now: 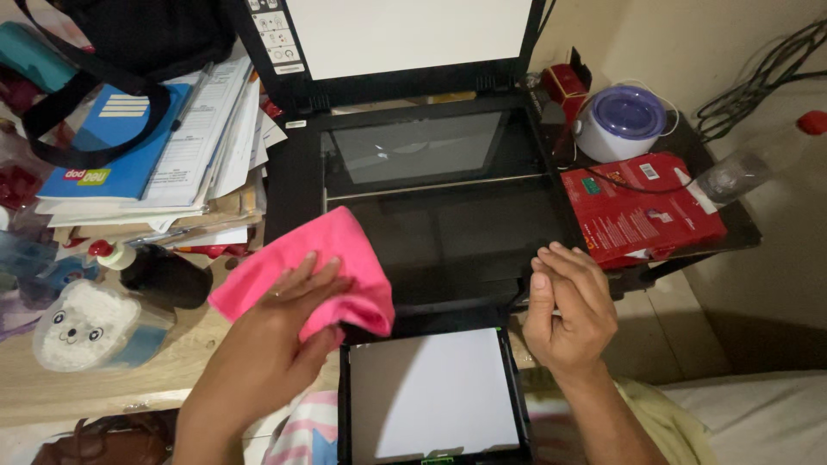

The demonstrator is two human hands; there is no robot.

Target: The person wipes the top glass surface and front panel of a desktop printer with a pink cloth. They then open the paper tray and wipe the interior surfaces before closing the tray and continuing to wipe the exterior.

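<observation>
Cloth (332, 263), pink, soft and light, bunches easily; left hand (289, 323) clamped on it at scanner (431, 198) front edge; right hand (568, 306) loosely curled, empty.

Bare forearms, a thin ring on the left hand (289, 301).
</observation>
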